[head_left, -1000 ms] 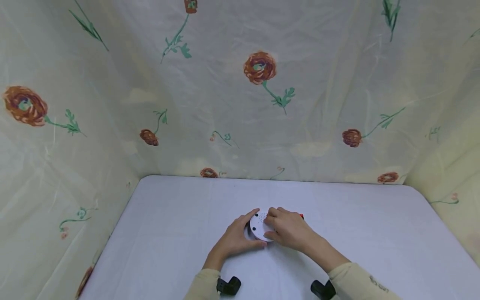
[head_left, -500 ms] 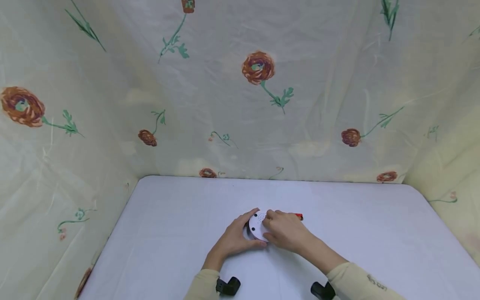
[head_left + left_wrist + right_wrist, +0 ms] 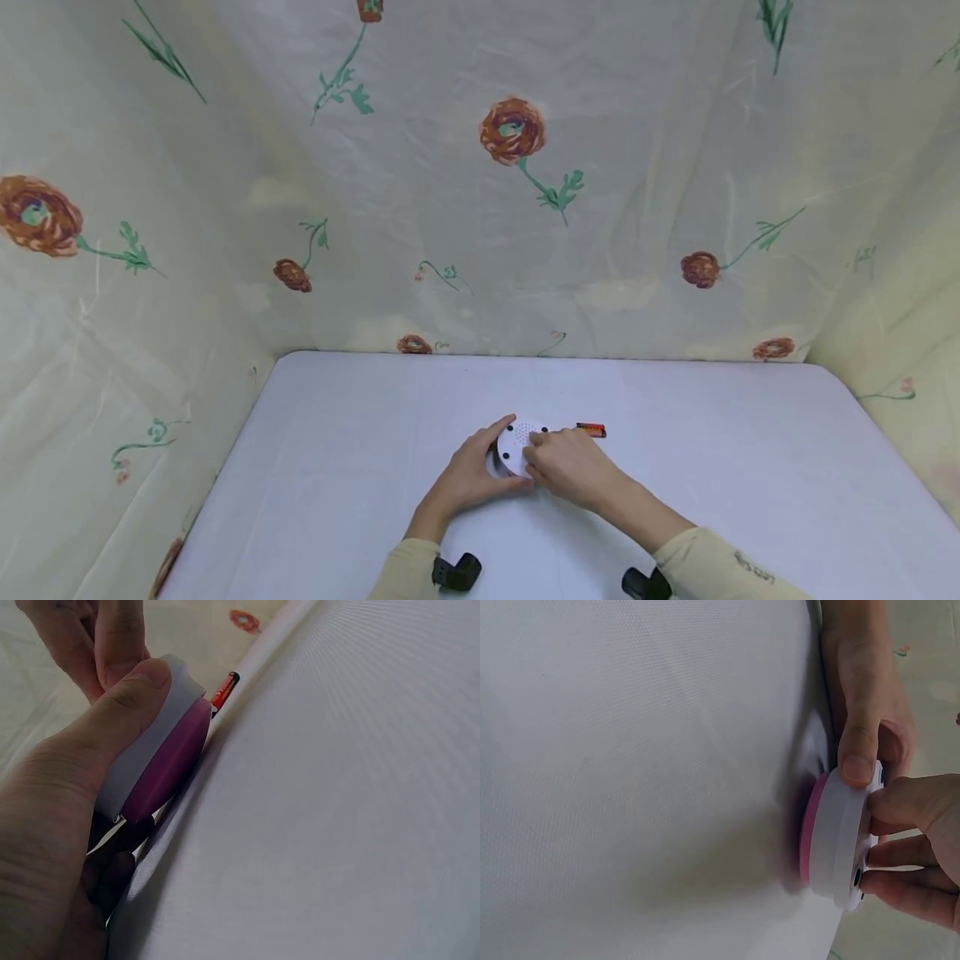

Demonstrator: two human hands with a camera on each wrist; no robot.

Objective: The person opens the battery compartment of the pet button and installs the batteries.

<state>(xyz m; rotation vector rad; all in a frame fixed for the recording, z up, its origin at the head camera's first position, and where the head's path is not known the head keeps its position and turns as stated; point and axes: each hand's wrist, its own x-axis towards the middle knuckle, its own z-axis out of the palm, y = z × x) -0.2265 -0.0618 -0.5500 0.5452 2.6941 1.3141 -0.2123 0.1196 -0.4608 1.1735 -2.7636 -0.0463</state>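
A round white device (image 3: 517,443) with a pink-purple band (image 3: 808,829) stands on the table, its face of small holes and black dots turned up. My left hand (image 3: 474,471) grips it round the left side, the thumb (image 3: 135,694) over its near edge. My right hand (image 3: 572,468) has its fingers bent against the face. In the right wrist view, its thumb and fingertips (image 3: 885,885) touch the white face (image 3: 861,847) at separate spots; I cannot tell if they pinch a part of it. Behind the right hand lies a red-orange battery (image 3: 592,430) with a black end.
The white-covered table (image 3: 360,408) reaches back to a pale cloth wall (image 3: 615,167) printed with flowers. Similar cloth hangs at both sides. Black wrist cameras (image 3: 459,572) sit at both sleeves.
My right hand has drawn slightly down and back, its fingers more bent. More of the battery and another black dot on the device now show. The left hand keeps its grip.
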